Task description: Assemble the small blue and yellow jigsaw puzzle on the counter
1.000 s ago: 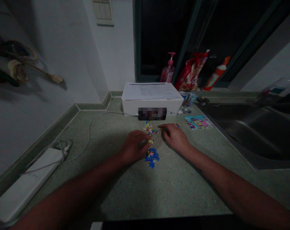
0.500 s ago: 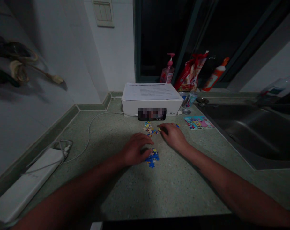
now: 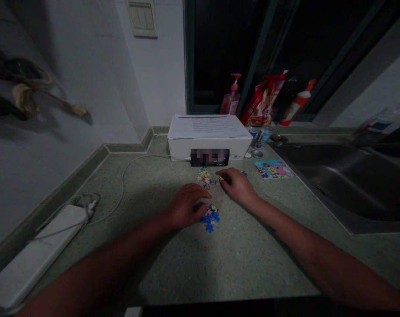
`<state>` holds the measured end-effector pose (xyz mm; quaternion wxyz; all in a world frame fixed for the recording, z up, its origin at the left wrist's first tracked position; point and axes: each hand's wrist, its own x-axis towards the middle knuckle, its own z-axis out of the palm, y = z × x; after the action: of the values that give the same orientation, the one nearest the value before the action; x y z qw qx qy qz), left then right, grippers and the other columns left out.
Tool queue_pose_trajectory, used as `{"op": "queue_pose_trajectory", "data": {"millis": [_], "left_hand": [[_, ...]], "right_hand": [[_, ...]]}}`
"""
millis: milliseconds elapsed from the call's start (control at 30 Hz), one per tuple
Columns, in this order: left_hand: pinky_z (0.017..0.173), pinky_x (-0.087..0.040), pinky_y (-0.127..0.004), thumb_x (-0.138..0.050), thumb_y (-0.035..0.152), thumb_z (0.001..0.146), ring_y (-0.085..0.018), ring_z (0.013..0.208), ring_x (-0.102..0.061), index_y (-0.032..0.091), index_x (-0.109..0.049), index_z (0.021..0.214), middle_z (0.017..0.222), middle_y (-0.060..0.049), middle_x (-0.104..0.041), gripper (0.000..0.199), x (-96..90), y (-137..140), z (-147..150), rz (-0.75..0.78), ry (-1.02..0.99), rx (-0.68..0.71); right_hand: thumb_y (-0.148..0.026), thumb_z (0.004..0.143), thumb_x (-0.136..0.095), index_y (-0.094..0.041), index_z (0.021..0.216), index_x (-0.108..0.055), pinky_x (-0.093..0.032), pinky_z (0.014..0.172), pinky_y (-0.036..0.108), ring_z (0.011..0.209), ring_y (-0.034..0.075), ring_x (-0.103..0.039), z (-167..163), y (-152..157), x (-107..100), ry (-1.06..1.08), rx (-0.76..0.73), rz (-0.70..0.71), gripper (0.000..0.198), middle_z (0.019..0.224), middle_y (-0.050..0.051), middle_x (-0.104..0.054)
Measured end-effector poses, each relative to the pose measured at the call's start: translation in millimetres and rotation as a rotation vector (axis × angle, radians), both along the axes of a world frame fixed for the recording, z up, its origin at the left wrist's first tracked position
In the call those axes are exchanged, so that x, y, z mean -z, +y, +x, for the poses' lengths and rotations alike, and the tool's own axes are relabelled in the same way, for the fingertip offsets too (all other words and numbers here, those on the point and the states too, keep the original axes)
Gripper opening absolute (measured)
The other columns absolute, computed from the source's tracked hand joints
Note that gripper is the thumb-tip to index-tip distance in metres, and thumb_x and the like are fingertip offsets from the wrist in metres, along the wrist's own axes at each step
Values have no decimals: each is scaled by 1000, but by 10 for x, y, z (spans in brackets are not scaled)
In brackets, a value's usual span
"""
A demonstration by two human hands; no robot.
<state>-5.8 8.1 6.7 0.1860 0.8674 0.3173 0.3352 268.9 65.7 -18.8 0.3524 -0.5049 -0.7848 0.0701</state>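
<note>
My left hand (image 3: 188, 206) rests on the counter, thumb and fingers apart in a curve. Its thumb lies at the edge of a pile of mostly blue jigsaw pieces (image 3: 211, 218). Between thumb and index finger of my right hand (image 3: 237, 187) is a small yellowish jigsaw piece (image 3: 221, 178), low over the counter. To its left lies a second group of jigsaw pieces (image 3: 205, 176), pale, yellow and blue. Another blue piece (image 3: 245, 173) sits just behind my right hand, partly hidden by it.
A phone (image 3: 209, 157) leans against a white box (image 3: 213, 132), its cable (image 3: 123, 176) running left to a power strip (image 3: 51, 251). A colourful picture card (image 3: 274, 169) lies right, near the sink (image 3: 351, 180). Cans (image 3: 262, 137) and bottles (image 3: 231, 101) stand behind.
My right hand's fingers have shifted very slightly with the yellowish piece. My left thumb has drawn back a little, showing more of the blue pile.
</note>
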Motion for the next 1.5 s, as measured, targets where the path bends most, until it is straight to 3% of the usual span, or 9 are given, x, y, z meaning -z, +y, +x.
{"op": "queue_pose_trajectory", "data": {"millis": [333, 433, 533, 700, 967, 1100, 1300, 1500], "left_hand": [[102, -67, -56, -77, 19, 96, -31, 107, -79, 32, -79, 108, 111, -5, -83, 18, 52, 27, 38, -49, 0, -133], [97, -68, -53, -76, 16, 96, -31, 102, -78, 30, -77, 119, 111, -6, -81, 27, 52, 37, 42, -70, -51, -173], [94, -68, -52, -74, 16, 97, -29, 100, -77, 28, -73, 132, 112, -7, -80, 37, 24, 28, 37, -89, -84, -178], [98, -67, -53, -70, 23, 102, -29, 103, -77, 30, -77, 114, 114, -6, -82, 15, -27, 14, 29, -103, -56, -145], [98, -68, -50, -77, 20, 96, -29, 105, -80, 30, -79, 113, 112, -7, -84, 20, 46, 39, 38, -34, -52, -156], [92, -68, -49, -81, 15, 93, -29, 98, -79, 29, -77, 111, 105, -6, -82, 23, 41, 30, 38, -8, -63, -202], [94, -66, -47, -77, 22, 99, -26, 99, -76, 27, -73, 108, 106, -4, -81, 12, -28, -5, 26, -56, -91, -239], [99, -65, -49, -74, 30, 102, -27, 102, -75, 31, -73, 100, 108, -1, -83, 2, -73, -14, 25, -130, -48, -271]], "right_hand": [[-20, 100, -60, -26, 114, -81, -60, 86, 42, 95, 26, -74, -130, -140, -133, 154, -98, -1, 26, 101, 7, -77], [-23, 101, -64, -27, 111, -81, -61, 83, 41, 92, 25, -74, -258, -253, -176, 269, -171, -22, 20, 98, 6, -78], [-30, 98, -71, -26, 110, -80, -62, 76, 37, 84, 22, -74, -368, -357, -172, 421, -257, -149, 15, 96, 4, -77], [-36, 92, -77, -27, 112, -78, -64, 78, 38, 84, 21, -76, -434, -419, -139, 587, -300, -398, 22, 94, 4, -80], [-44, 82, -88, -27, 114, -78, -62, 83, 39, 84, 21, -74, -448, -458, -240, 718, -300, -553, 38, 96, 4, -80], [-45, 81, -89, -28, 115, -78, -62, 85, 41, 85, 21, -75, -456, -470, -280, 756, -290, -577, 39, 106, 5, -82], [-49, 79, -91, -27, 107, -76, -58, 73, 37, 76, 20, -70, -471, -469, -280, 725, -310, -659, 39, 89, 3, -79], [-48, 83, -87, -26, 99, -73, -57, 69, 34, 68, 17, -64, -449, -465, -322, 720, -319, -653, 30, 79, 0, -71]]}}
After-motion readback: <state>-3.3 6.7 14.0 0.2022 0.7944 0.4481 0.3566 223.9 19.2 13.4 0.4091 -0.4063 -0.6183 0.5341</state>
